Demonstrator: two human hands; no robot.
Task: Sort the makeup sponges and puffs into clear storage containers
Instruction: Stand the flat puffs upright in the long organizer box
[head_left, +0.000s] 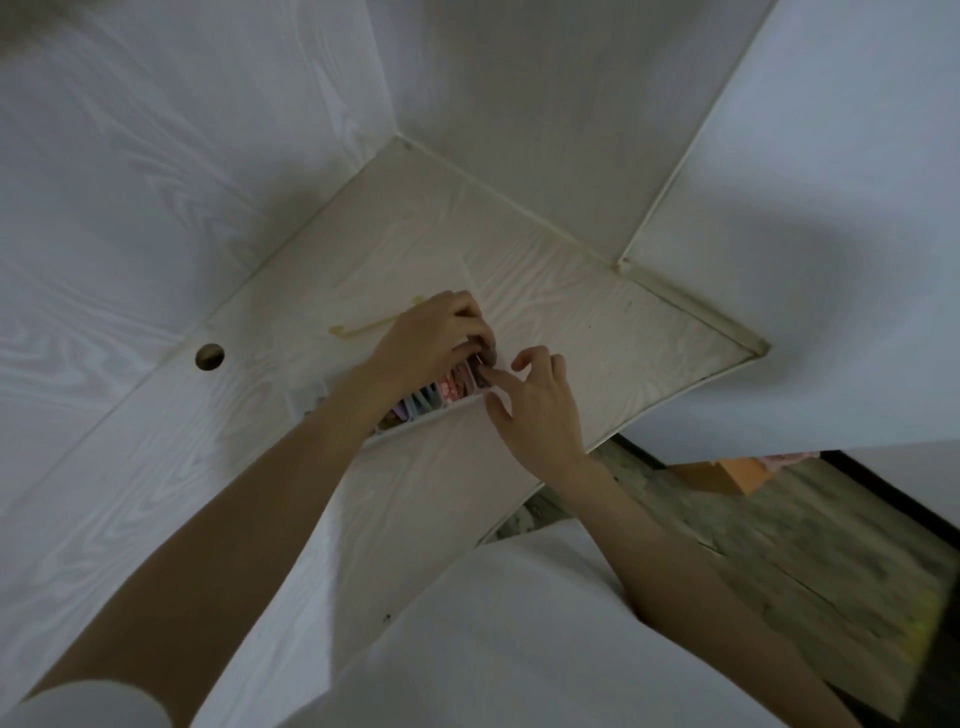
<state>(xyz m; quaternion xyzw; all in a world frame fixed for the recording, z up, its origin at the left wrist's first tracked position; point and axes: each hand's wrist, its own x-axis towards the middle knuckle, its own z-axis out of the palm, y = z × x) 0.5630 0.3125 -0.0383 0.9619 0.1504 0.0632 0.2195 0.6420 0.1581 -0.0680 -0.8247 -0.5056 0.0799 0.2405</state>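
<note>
A narrow clear container (415, 427) lies on the white table, holding a row of coloured sponges or puffs (441, 392) set on edge. My left hand (431, 338) curls over the far end of the row and pinches a dark brownish piece (488, 356) there. My right hand (540, 405) is just to the right, its forefinger touching the same dark piece, thumb against the container's end, other fingers loosely spread. My left forearm hides most of the container's near end.
A white wood-grain table (571, 291) fills a corner between white walls. A pale yellow stick-like object (363, 330) lies behind my left hand. A round cable hole (209, 356) is at left. An orange box (727, 475) sits on the floor at right.
</note>
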